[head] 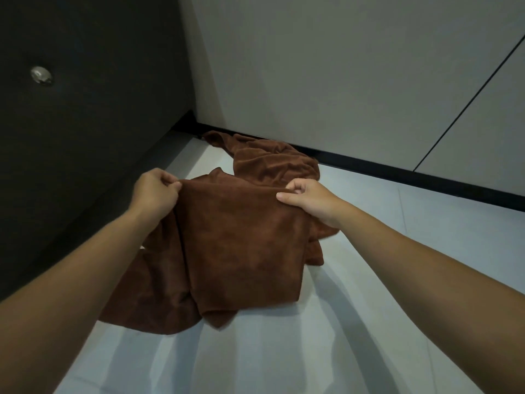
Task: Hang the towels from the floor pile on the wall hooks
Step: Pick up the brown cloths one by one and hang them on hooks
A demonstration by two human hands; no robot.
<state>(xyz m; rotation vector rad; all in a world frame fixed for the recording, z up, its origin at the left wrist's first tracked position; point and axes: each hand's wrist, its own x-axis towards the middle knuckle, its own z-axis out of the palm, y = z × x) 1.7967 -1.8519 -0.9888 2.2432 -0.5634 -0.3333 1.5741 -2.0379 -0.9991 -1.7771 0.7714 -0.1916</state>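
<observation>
A brown terry towel (241, 251) hangs spread between both hands, lifted above the pale tiled floor (284, 351). The left hand (154, 190) pinches the towel's top edge at its left corner, fingers curled tight round the cloth. The right hand (308, 199) grips the same edge at the right corner, thumb laid over the fabric and fingers folded under it. The towel's lower end sags to the floor. More brown cloth bunches at its lower left; whether that is the same towel cannot be told.

Beyond the hands a second crumpled brown towel (272, 160) lies at the floor's far edge, touching the black skirting strip (397, 173) near the corner. Above the strip rises a plain grey wall (341, 81) crossed by a thin dark seam (468, 100). On the left stands a dark textured wall panel (85, 123) bearing a round silver metal knob (42, 76), well apart from the held towel and higher than both hands.
</observation>
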